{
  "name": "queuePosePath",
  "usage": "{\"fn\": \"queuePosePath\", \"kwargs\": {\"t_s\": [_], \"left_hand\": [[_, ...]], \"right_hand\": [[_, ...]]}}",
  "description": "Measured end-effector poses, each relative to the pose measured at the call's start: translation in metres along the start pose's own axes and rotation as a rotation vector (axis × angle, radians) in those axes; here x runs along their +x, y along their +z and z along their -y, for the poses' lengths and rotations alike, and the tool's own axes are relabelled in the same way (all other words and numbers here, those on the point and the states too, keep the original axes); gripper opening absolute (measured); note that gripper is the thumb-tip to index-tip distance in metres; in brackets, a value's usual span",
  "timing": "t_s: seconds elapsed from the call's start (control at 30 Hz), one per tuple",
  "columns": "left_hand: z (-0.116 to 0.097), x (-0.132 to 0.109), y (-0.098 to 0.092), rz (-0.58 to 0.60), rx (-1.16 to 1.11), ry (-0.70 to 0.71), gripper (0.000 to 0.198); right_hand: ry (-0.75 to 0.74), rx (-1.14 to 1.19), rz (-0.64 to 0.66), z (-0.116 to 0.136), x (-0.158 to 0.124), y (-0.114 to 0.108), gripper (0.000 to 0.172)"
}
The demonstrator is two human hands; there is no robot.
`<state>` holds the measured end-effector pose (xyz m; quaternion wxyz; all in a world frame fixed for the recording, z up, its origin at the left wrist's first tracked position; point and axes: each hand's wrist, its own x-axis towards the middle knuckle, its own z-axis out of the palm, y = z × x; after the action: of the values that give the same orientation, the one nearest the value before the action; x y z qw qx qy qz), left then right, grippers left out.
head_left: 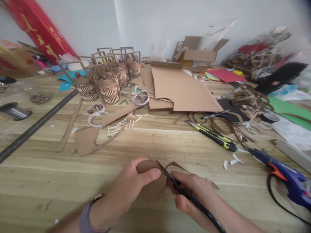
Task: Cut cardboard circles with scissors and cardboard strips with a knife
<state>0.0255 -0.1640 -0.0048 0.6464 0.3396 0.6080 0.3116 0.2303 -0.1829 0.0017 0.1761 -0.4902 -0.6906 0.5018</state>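
Note:
My left hand [130, 181] grips a round cardboard disc [153, 186], thumb flat on its face and fingers behind it. My right hand [191, 191] is closed around a pair of black scissors [181, 189]. Their blades lie at the disc's upper right edge, pointing up and left. Just right of the blades, a curved cardboard offcut [176, 165] sticks out, partly hidden by my right hand. Whether the offcut still joins the disc I cannot tell.
Ahead lie a yellow-black utility knife [213, 136], large cardboard sheets [182, 89] and short pale sticks [119, 126]. Several small woven lanterns [108, 89] stand back left. A blue glue gun [279, 174] with its cord is at right. A torn cardboard piece [86, 139] lies left.

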Motion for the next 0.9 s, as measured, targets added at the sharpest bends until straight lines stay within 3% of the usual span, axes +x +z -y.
{"fn": "queuePosePath", "kwargs": {"t_s": [0.53,0.7,0.9], "left_hand": [[0.001,-0.001,0.000,-0.016,-0.044,-0.015,0.063],[0.002,-0.001,-0.002,0.041,-0.038,0.018,0.047],[0.000,-0.001,-0.002,0.126,-0.039,0.062,0.048]], "right_hand": [[-0.083,0.055,0.016,-0.009,0.002,0.003,0.077],[-0.070,0.051,0.024,-0.008,0.002,0.002,0.074],[-0.079,0.063,0.022,-0.009,0.002,0.003,0.073]]}}
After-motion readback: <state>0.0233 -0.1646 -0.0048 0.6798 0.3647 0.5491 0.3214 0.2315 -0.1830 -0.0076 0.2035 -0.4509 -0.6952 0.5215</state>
